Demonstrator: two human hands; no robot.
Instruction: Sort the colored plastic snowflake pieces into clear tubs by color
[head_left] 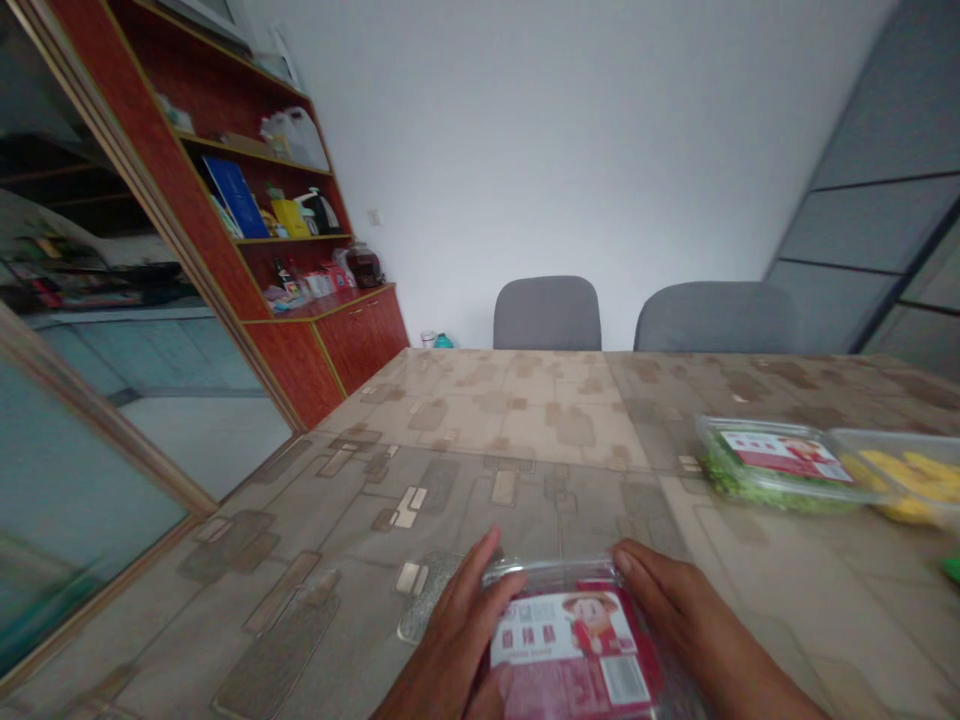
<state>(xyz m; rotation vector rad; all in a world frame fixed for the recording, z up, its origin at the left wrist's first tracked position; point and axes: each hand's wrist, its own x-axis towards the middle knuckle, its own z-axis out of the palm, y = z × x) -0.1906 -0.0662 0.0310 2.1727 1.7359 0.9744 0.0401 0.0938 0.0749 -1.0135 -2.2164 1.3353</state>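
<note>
A clear plastic food box (pixel 570 645) with a red and white label sits at the table's near edge, low in the view. The label carries a cartoon figure in a hat and a barcode. My left hand (pixel 469 630) grips the box's left side, fingers over its rim. Along the right side, my right hand (pixel 675 600) holds the box with its fingertips at the far right corner. The lid looks closed, and the box's lower part is cut off by the bottom of the view.
To the right stand a labelled clear box (pixel 787 465) of something green and another clear container (pixel 915 470) with yellow pieces. A patterned cloth covers the table (pixel 487 430). Two grey chairs (pixel 547 312) are at the far side. A red-brown cabinet (pixel 322 350) stands at the left.
</note>
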